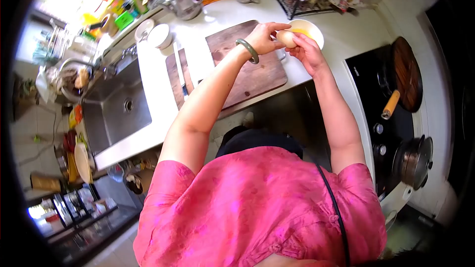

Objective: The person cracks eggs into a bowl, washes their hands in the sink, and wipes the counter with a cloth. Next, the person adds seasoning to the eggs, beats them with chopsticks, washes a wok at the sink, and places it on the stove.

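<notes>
Egg (285, 39), one: grasped in the fingers of my left hand (264, 37) and my right hand (308, 53) together, at the near side of the bowl; contact with the rim, I cannot tell.
Bowl (319, 33), one: white, yellow liquid inside.
Bangle (253, 53), one: on my left wrist.
Board (252, 81), one: wooden, beside the bowl.

Egg (285, 39) sits between left hand (264, 38) and right hand (308, 55), bowl (317, 33) just beyond. Cutting board (257, 78) lies below left hand, sink (111, 121) farther left. Stove (363, 69) right of right hand, pot (411, 164) at its near end.
</notes>
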A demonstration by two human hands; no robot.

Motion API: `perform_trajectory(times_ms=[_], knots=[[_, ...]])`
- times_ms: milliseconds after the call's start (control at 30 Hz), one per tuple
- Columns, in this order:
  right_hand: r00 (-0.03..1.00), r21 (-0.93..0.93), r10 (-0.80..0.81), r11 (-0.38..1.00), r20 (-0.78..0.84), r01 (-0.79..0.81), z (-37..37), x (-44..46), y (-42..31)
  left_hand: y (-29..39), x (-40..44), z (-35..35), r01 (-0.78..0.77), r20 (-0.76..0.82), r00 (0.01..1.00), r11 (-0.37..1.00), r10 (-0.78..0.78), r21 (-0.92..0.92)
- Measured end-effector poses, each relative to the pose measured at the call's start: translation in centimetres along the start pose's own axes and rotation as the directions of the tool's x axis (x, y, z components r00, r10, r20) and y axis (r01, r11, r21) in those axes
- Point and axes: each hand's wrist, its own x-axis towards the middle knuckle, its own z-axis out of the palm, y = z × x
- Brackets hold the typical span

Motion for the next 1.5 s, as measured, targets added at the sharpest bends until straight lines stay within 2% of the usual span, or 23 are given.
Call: perform_trajectory(times_ms=[33,100,167,233,300,367,400,467,567,733,800,1233,1400,1500], knots=[[0.999,0.0,-0.018,1.0,-0.033,0.018,-0.6,0.0,-0.4,-0.3,1.0,0.5,-0.025,0.025,0.999,1.0,0.025,-0.011],[0.99,-0.13,-0.032,0.991,-0.14,0.014,-1.7,0.5,-1.3,-0.9,3.3,1.2,-0.022,0.052,0.998,0.998,0.025,-0.059],[0.982,-0.151,-0.05,0.988,-0.18,0.023,-2.6,0.5,-2.2,-1.5,5.3,1.8,-0.024,0.069,0.997,0.997,0.029,-0.074],[0.941,-0.402,-0.236,0.907,-0.241,0.124,-2.3,0.3,-2.7,-2.0,6.9,2.2,0.039,0.109,0.993,0.998,-0.034,-0.043],[0.926,-0.437,-0.275,0.888,-0.258,0.142,-3.7,1.2,-2.5,-2.6,8.2,2.6,0.031,0.141,0.99,0.999,-0.024,-0.044],[0.913,-0.621,-0.36,0.765,-0.191,0.172,-5.1,1.8,-2.0,-3.1,9.1,3.1,-0.001,0.171,0.985,0.999,0.01,-0.053],[0.912,-0.619,-0.357,0.768,-0.201,0.164,-5.4,1.8,-2.0,-2.9,9.6,3.3,-0.035,0.176,0.984,0.999,0.04,-0.032],[0.87,-0.803,-0.467,0.574,-0.157,0.163,-5.9,1.9,-2.2,-2.5,10.1,3.6,-0.051,0.19,0.981,0.999,0.049,0.005],[0.824,-0.816,-0.541,0.546,-0.17,0.191,-7.1,2.1,-2.1,-2.5,11.3,4.4,-0.1,0.184,0.979,0.994,0.089,0.051],[0.83,-0.821,-0.533,0.54,-0.165,0.184,-9.2,2.4,-2.2,-2.6,12.3,6.1,-0.114,0.176,0.98,0.989,0.096,0.091],[0.829,-0.821,-0.533,0.542,-0.172,0.178,-9.8,2.5,-2.1,-2.6,12.6,6.5,-0.19,0.2,0.967,0.971,0.159,0.146],[0.84,-0.84,-0.526,0.511,-0.135,0.184,-10.2,3.5,-2.2,-2.5,13.1,6.6,-0.163,0.238,0.967,0.935,0.089,0.313],[0.85,-0.841,-0.509,0.513,-0.136,0.172,-10.2,3.9,-2.1,-3.0,13.3,7.1,-0.21,0.256,0.961,0.873,0.103,0.44],[0.84,-0.88,-0.529,0.448,-0.12,0.157,-10.2,4.1,-2.1,-2.9,13.3,7.3,-0.232,0.276,0.956,0.825,0.096,0.516]])
